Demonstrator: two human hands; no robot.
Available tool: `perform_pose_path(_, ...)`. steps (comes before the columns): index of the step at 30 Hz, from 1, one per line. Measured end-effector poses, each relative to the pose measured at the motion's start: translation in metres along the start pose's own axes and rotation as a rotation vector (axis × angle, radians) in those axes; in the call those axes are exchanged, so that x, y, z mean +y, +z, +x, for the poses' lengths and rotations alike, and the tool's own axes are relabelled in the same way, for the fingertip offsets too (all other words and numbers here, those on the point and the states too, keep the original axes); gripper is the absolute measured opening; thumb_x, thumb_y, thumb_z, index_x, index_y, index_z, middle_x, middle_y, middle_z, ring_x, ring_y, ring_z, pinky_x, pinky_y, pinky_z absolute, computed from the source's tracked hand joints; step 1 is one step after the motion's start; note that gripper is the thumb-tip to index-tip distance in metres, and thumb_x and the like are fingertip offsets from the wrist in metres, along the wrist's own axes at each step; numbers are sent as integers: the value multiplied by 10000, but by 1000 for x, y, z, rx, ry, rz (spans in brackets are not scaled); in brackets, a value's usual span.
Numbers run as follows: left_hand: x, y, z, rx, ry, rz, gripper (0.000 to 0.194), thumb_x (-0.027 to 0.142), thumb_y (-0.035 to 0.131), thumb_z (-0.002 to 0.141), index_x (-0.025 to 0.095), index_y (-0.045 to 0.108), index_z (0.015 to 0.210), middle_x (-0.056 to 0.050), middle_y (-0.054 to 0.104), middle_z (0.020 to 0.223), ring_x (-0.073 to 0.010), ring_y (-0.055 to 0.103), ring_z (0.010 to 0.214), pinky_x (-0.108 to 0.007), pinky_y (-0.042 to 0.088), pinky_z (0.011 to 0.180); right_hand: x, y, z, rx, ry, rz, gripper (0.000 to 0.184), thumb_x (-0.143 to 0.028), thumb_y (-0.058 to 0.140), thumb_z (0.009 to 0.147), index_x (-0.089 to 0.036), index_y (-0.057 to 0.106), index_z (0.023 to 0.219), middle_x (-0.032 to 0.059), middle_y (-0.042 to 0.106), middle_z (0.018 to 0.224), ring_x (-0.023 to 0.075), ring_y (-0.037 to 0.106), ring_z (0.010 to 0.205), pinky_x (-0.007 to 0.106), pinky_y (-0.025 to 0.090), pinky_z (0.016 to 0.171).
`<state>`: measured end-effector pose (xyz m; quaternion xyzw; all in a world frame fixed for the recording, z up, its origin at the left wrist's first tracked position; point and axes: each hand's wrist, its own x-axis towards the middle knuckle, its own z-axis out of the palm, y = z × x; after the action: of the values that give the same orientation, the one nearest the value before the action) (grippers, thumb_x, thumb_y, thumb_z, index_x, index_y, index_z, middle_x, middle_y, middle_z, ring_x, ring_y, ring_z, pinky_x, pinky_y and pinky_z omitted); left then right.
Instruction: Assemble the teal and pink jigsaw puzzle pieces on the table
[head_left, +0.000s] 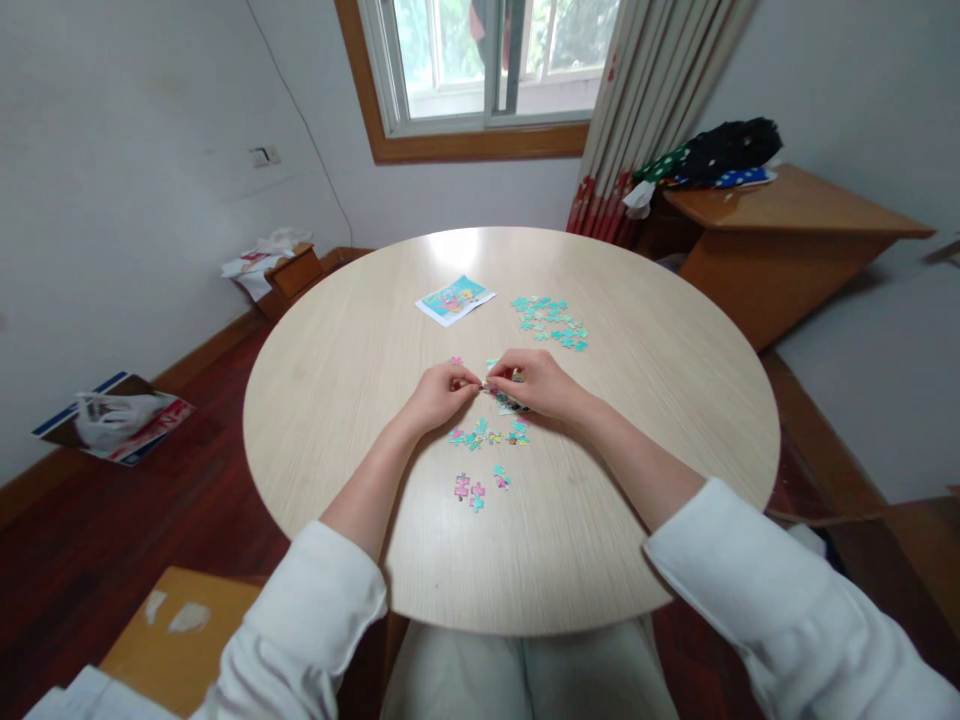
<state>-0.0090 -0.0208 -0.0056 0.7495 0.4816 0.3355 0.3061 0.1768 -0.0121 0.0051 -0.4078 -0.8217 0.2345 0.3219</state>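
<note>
My left hand (444,393) is closed in a pinch over the middle of the round table, its fingertips on a small jigsaw piece (484,388). Just beside it, my right hand (541,385) pinches at the left edge of a partly joined jigsaw section (510,407), most of which it covers. The two hands' fingertips nearly meet. Nearer to me lies a row of loose jigsaw pieces (480,436), teal, yellow and pink. Pink pieces (462,487) lie closer still. A single pink piece (456,360) shows behind my left hand.
A reference picture (455,299) lies at the back of the round table (322,380). Right of it spreads a cluster of teal pieces (551,322). A wooden desk (795,205) with cloth on it stands at the right, and a window (487,60) is ahead.
</note>
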Motion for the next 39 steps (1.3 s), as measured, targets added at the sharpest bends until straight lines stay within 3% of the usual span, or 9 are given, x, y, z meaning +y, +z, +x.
perform_pose_path(3,-4,1,1,-6,72,67,173,70,574,771,158,721,792,-33,621,816,-107,554,725,-267,462,727,2,1,0,-8,19,6,100,-158,616,768,-169,706,727,33,674,716,139,580,664,287,441,652)
perform_pose_path(13,-10,2,2,-34,107,109,263,32,530,773,184,735,838,-44,595,870,-132,573,828,-289,486,790,4,2,0,-9,-8,-2,80,-166,624,771,-162,679,714,29,647,722,137,576,683,284,435,670)
perform_pose_path(39,-9,-1,2,-46,87,94,305,-15,505,737,170,735,812,-53,619,882,-146,586,878,-317,483,841,6,2,-2,-155,-80,-12,76,-129,653,728,-172,686,675,31,643,738,152,578,749,286,432,717)
